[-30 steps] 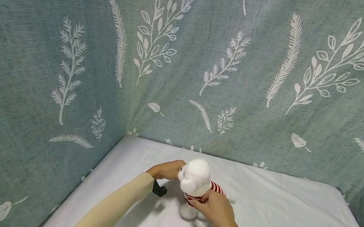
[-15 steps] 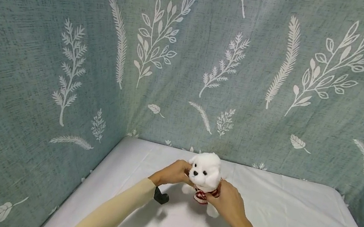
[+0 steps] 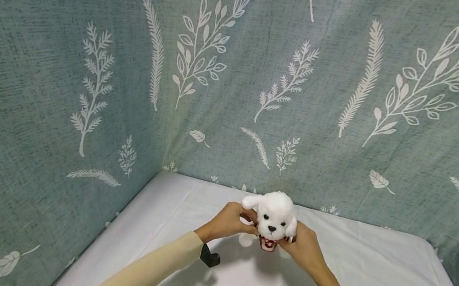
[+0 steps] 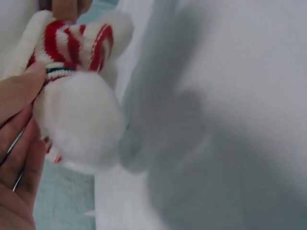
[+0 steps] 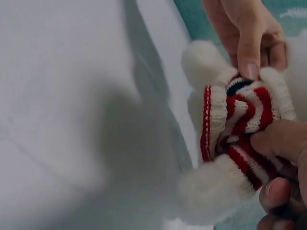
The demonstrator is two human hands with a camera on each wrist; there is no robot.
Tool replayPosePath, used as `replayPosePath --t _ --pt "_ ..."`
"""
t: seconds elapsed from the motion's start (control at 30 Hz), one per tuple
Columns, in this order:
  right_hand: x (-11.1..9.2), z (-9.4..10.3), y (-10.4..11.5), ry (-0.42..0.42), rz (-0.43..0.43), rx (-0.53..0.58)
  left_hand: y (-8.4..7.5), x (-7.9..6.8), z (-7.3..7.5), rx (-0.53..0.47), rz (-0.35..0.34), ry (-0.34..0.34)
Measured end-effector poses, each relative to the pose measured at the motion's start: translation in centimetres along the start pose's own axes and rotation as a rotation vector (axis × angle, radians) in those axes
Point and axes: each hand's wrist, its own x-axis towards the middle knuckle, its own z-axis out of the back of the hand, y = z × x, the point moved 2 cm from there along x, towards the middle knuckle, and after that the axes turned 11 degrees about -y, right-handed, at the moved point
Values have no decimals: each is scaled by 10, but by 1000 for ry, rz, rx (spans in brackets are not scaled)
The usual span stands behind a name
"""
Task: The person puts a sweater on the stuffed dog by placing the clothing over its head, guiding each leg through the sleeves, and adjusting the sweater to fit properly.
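A white plush dog [image 3: 276, 214] faces me in the head view, wearing a red-and-white striped knitted sweater [image 4: 72, 43]. My left hand [image 3: 227, 221] grips the toy at its side, just under one floppy ear. On the other side my right hand [image 3: 306, 249] holds it below the head. The right wrist view shows the right thumb [image 5: 276, 139] pressing on the sweater's front and the left thumb [image 5: 250, 60] near the opposite front leg. Fluffy white paws [image 4: 86, 120] stick out of the sleeves. The dog's back is hidden, and whether its underside touches the sheet I cannot tell.
A white sheet [image 3: 371, 278] covers the flat surface under the hands. Green leaf-patterned fabric [image 3: 218, 156] hangs behind it and along the left side. Black angled pieces [image 3: 210, 257] sit under both wrists, and shadows fall on the sheet.
The dog turned from facing left to facing me and shifted slightly right and away. My left hand, beside its head at first, now grips its side; the right hand moved right with it.
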Motion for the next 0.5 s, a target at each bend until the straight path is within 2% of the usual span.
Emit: replayPosePath --t 0.13,0.27,0.5 --pt "2 3 -8 33 -20 29 2 -2 -5 -41 1 -18" --pt "4 3 -16 52 -21 41 5 -5 -10 -69 18 -4" --pt "0 -1 -26 66 -23 10 14 -8 -16 -39 56 4"
